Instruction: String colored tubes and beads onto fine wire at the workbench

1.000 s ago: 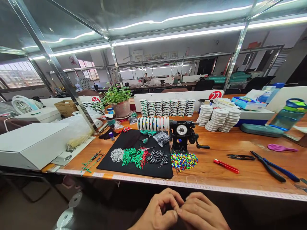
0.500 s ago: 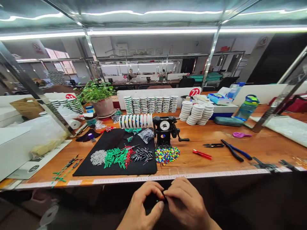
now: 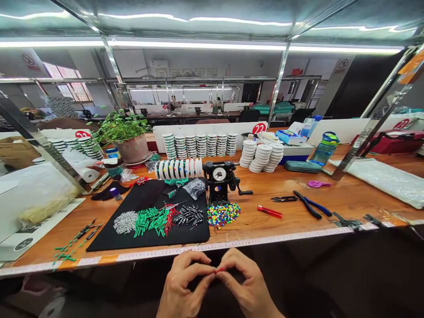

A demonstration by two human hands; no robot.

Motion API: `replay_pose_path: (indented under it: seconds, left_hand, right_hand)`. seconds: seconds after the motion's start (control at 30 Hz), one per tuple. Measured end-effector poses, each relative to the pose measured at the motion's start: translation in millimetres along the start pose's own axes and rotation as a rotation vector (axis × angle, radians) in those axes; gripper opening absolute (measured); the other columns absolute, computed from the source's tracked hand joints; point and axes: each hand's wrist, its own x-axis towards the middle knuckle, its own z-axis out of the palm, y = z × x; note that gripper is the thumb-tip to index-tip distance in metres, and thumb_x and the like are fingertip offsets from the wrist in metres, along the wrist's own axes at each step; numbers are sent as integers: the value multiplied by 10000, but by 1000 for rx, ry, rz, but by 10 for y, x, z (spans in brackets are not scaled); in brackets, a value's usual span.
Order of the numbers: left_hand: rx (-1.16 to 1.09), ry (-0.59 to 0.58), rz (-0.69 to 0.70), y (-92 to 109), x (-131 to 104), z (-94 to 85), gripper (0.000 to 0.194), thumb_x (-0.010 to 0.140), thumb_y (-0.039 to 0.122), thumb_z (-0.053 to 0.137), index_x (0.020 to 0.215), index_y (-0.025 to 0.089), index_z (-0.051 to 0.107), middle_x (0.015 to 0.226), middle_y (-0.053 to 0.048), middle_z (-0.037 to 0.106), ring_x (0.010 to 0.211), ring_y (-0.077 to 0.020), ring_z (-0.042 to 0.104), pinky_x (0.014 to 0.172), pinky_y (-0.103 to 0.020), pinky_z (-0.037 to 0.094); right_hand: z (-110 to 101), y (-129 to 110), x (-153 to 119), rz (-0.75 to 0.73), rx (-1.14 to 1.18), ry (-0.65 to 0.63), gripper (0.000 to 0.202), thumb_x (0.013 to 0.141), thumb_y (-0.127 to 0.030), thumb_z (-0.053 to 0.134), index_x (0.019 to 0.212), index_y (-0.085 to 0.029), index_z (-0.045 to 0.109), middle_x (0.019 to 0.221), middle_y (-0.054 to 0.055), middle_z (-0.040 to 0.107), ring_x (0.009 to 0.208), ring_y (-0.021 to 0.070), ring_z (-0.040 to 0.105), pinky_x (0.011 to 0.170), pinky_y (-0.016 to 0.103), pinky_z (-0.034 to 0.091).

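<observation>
My left hand (image 3: pixel 186 282) and my right hand (image 3: pixel 247 282) meet fingertip to fingertip below the table's front edge. Both are closed in a pinch on one small red piece (image 3: pixel 217 271), mostly covered by the fingers, so its kind cannot be made out. On the black mat (image 3: pixel 109 236) beyond the hands lie silver bits (image 3: pixel 126 222), short green tubes (image 3: pixel 151 221), red tubes (image 3: pixel 169 226) and black cylindrical parts (image 3: pixel 188 215). A heap of coloured beads (image 3: pixel 224 215) sits just right of the mat.
Behind the beads stands a black hand-crank machine (image 3: pixel 218 181) beside a row of white spools (image 3: pixel 179 168). To the right lie a red tube (image 3: pixel 270 212), thread snips (image 3: pixel 284 199) and pliers (image 3: pixel 312 205). A measuring tape (image 3: pixel 159 253) runs along the table's front edge.
The view has turned slightly right. My fingertips have come together on the red piece, and my right hand's fingers now arch in a pinch facing the left.
</observation>
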Motion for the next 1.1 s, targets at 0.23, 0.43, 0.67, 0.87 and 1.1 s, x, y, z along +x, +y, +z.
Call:
replay_pose_path:
  seconds: [0.23,0.43,0.67,0.87,1.1]
  left_hand:
    - [-359,-63,-287,44,48,17,257,884,425,717,739,219,765,792,-32,710,766,-175,659,726,-224,516]
    - [-272,-39,-150,-25,-11,33,170,875,357,740,779,228,794,843,-47,713,812,-188,690,768,-242,530]
    - [-263,36,-186,-64,-17,-15,180,857,388,752,757,248,805,853,-50,715,815,-200,690,765,-255,542]
    - [-267,45,-175,-100,-26,-31,162,856,383,754,781,251,811,876,-53,715,844,-206,692,795,-259,545]
    - [-253,60,-207,-171,-79,-100,188,867,407,741,793,249,810,929,-60,700,902,-214,671,856,-272,528]
  right_hand:
    - [-15,-31,24,-63,-76,-36,290,1036,-393,554,828,-208,635,781,11,611,722,165,601,663,255,466]
    - [30,-23,30,31,-30,-17,280,993,-423,616,816,-207,634,780,9,628,712,160,602,655,238,471]
    - [21,0,53,26,-74,-115,387,1024,-488,536,778,-199,614,746,16,618,675,161,591,633,243,454]
    - [33,-90,237,127,-46,-153,355,954,-540,643,849,-202,644,798,19,652,725,176,595,667,257,458]
    - [114,-24,278,183,-57,-230,501,932,-653,620,748,-190,670,724,14,666,675,174,593,641,268,420]
